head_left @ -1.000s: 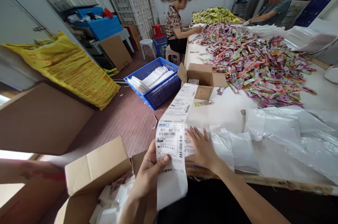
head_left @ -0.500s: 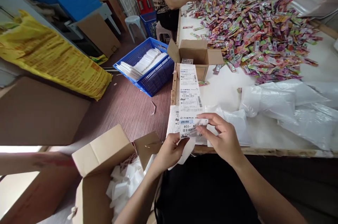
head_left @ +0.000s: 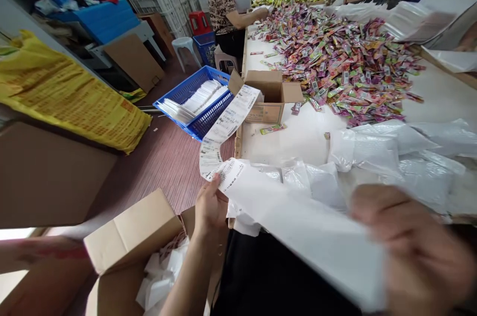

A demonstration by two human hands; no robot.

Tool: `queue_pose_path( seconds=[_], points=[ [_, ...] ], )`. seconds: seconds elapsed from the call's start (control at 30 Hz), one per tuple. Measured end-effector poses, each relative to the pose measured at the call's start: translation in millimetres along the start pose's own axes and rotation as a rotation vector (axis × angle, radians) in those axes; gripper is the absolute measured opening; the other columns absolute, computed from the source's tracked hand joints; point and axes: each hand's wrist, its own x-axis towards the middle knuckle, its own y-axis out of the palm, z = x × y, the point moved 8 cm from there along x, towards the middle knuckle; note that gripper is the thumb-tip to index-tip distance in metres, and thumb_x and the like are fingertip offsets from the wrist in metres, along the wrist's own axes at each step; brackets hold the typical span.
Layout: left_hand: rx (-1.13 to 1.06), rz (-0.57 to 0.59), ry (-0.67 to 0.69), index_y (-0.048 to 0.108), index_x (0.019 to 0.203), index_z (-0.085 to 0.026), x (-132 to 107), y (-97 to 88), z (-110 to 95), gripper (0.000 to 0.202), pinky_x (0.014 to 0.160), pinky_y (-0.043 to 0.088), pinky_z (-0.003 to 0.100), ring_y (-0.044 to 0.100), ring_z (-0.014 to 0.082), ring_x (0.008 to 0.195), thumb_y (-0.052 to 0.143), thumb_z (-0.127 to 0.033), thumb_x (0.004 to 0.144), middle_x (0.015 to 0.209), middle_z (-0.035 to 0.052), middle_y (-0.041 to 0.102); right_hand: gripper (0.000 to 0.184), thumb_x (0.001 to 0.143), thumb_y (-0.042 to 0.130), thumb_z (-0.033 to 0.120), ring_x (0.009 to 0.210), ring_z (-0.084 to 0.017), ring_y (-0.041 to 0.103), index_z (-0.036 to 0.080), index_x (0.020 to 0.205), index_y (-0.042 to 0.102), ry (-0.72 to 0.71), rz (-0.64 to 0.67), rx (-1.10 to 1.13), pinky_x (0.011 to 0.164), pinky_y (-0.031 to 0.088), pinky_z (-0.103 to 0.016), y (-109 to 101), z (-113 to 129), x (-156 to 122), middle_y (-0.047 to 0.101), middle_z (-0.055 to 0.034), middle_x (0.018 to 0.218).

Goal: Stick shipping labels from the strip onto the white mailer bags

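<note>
A long strip of printed shipping labels runs out of a small cardboard box and curves over the table's left edge. My left hand pinches it between thumb and fingers near the table's front corner. From there a blank white stretch of backing paper reaches to the lower right. My right hand, smeared by motion, grips the far end of this backing paper. Beneath and beside the strip lie white plastic-wrapped parcels.
Small colourful packets are heaped on the table. A blue basket of white folded items stands left of it. At lower left, an open carton holds crumpled white paper. Two people work at the far side; a yellow sack leans left.
My right hand has swung to the lower right, drawing the blank paper out taut. My left hand has shifted left with the strip, which now bends out over the table's edge.
</note>
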Motion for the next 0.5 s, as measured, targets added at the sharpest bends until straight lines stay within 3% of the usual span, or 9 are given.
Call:
queue_pose_path(
  seconds=[0.07,0.1,0.17,0.2,0.23,0.3,0.37,0.43,0.5],
  points=[
    [-0.042,-0.011,0.056,0.072,0.089,-0.01,9.0,-7.1,-7.4,0.017,0.08,0.057,0.024,0.072,0.0165,0.086,0.055,-0.014,0.089,0.091,0.0098,0.076,0.015,0.091,0.059,0.032,0.067,-0.016,0.051,0.02,0.082,0.059,0.087,-0.275,0.022,0.061,0.042,-0.03,-38.0,-35.3,10.0,0.053,-0.0009,0.072],
    [-0.04,-0.004,0.067,0.072,0.091,-0.01,10.7,-10.1,-10.4,0.019,0.082,0.057,0.024,0.072,0.0161,0.089,0.054,-0.013,0.09,0.094,0.0097,0.076,0.017,0.089,0.061,0.034,0.064,-0.015,0.05,0.02,0.081,0.059,0.154,-0.311,-0.026,0.06,0.04,-0.029,-45.9,-61.2,11.2,0.053,-0.0005,0.071],
    [0.007,0.062,0.033,0.073,0.09,-0.01,9.3,-13.1,-12.0,0.016,0.085,0.057,0.026,0.071,0.0185,0.092,0.058,-0.017,0.089,0.095,0.0107,0.076,0.024,0.087,0.06,0.041,0.061,-0.017,0.052,0.018,0.078,0.059,0.385,-0.065,-0.266,0.058,0.04,-0.031,-33.3,-126.8,4.1,0.056,-0.002,0.069],
    [0.045,0.119,-0.008,0.074,0.09,-0.01,6.5,-13.1,-10.4,0.015,0.087,0.057,0.028,0.071,0.021,0.094,0.063,-0.02,0.087,0.095,0.0118,0.076,0.03,0.087,0.058,0.046,0.066,-0.021,0.055,0.018,0.078,0.06,0.439,0.113,-0.401,0.062,0.043,-0.034,-21.1,-155.2,-6.3,0.059,-0.0051,0.071],
    [0.087,0.183,-0.047,0.074,0.09,-0.01,2.7,-12.8,-8.3,0.017,0.088,0.057,0.031,0.071,0.0236,0.097,0.068,-0.024,0.084,0.095,0.0126,0.076,0.034,0.088,0.055,0.05,0.074,-0.025,0.058,0.016,0.082,0.062,0.437,0.212,-0.558,0.068,0.045,-0.039,-13.7,-175.7,-18.6,0.063,-0.0093,0.078],
    [0.161,0.273,-0.088,0.076,0.09,-0.011,-5.4,-13.5,-5.5,0.022,0.089,0.057,0.033,0.07,0.0273,0.1,0.077,-0.028,0.076,0.093,0.0124,0.076,0.041,0.093,0.045,0.049,0.103,-0.032,0.058,0.015,0.106,0.063,0.304,0.314,-0.791,0.087,0.043,-0.049,0.6,-192.3,-43.6,0.064,-0.0166,0.107],
    [0.211,0.318,-0.083,0.076,0.091,-0.014,-11.7,-13.2,-5.3,0.026,0.089,0.057,0.034,0.069,0.0288,0.103,0.081,-0.031,0.071,0.093,0.0109,0.077,0.049,0.096,0.041,0.05,0.126,-0.032,0.046,0.017,0.131,0.053,0.126,0.458,-0.885,0.105,0.033,-0.052,21.1,-188.9,-68.8,0.053,-0.0158,0.134],
    [0.245,0.335,-0.069,0.076,0.094,-0.016,-16.2,-10.7,-5.7,0.03,0.089,0.057,0.035,0.068,0.03,0.105,0.082,-0.033,0.07,0.096,0.0109,0.077,0.065,0.091,0.05,0.059,0.137,-0.033,0.035,0.02,0.142,0.041,0.017,0.665,-0.896,0.113,0.021,-0.055,38.6,-182.8,-88.7,0.043,-0.0142,0.146],
    [0.269,0.344,-0.047,0.074,0.105,-0.017,-19.4,-7.3,-7.5,0.038,0.09,0.057,0.035,0.067,0.0303,0.108,0.081,-0.034,0.071,0.105,0.011,0.075,0.083,0.082,0.056,0.068,0.138,-0.034,0.032,0.02,0.147,0.035,0.007,0.777,-0.882,0.114,0.018,-0.057,37.3,-181.9,-91.0,0.039,-0.0143,0.15]
  ],
)
